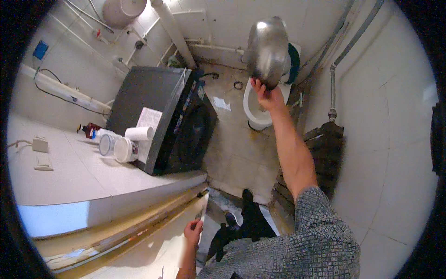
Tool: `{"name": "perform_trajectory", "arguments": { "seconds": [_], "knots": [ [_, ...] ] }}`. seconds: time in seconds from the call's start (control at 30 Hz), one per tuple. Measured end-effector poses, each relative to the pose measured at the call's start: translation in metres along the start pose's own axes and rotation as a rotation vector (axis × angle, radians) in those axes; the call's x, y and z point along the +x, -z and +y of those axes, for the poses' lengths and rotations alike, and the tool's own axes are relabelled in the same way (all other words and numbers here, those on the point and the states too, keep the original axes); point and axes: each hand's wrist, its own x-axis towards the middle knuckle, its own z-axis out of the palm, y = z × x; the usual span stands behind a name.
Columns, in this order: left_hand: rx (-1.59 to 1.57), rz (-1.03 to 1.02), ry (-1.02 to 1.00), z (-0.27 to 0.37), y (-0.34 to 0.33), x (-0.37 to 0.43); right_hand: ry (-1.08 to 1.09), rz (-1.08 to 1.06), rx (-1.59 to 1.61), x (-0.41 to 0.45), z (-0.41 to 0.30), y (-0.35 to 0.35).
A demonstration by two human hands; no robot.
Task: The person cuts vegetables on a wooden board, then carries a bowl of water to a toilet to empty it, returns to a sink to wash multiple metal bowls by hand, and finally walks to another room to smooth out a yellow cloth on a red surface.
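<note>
My right hand (267, 96) is stretched out over the toilet, gripping the near rim of a shiny metal basin (267, 48). The basin is tipped on its side with its rounded outside towards me, so its inside is hidden. Under the hand and basin lies the white toilet bowl (251, 117), partly covered by my arm. Low on the left, my left hand (193, 230) has its fingers closed at the edge of a pale door (167, 240). A small dark fitting (199, 213) shows just above those fingers.
A dark front-loading washing machine (150, 87) stands left, bearing a paper roll (138, 133), a white tub (124, 150) and a clear container (106, 144). Dark slatted boards (320, 164) lean along the right wall. A floor drain (238, 85) lies beside the toilet.
</note>
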Motion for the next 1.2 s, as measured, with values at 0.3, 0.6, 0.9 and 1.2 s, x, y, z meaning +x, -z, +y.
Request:
{"name": "perform_trajectory", "arguments": {
  "seconds": [0.3,0.6,0.9,1.2],
  "knots": [
    [-0.184,0.193,0.13,-0.214,0.15,-0.095,-0.011,-0.069,-0.176,0.006,-0.006,0.003],
    [-0.337,0.278,0.232,-0.305,0.211,-0.147,0.448,0.641,-0.891,-0.055,0.071,0.041],
    [0.398,0.492,-0.037,-0.328,0.231,-0.15,0.384,1.0,-1.283,-0.253,0.211,0.215],
    [-0.841,0.44,0.063,-0.355,0.247,-0.204,0.298,1.234,-1.198,-0.443,0.366,0.322]
  ]
}}
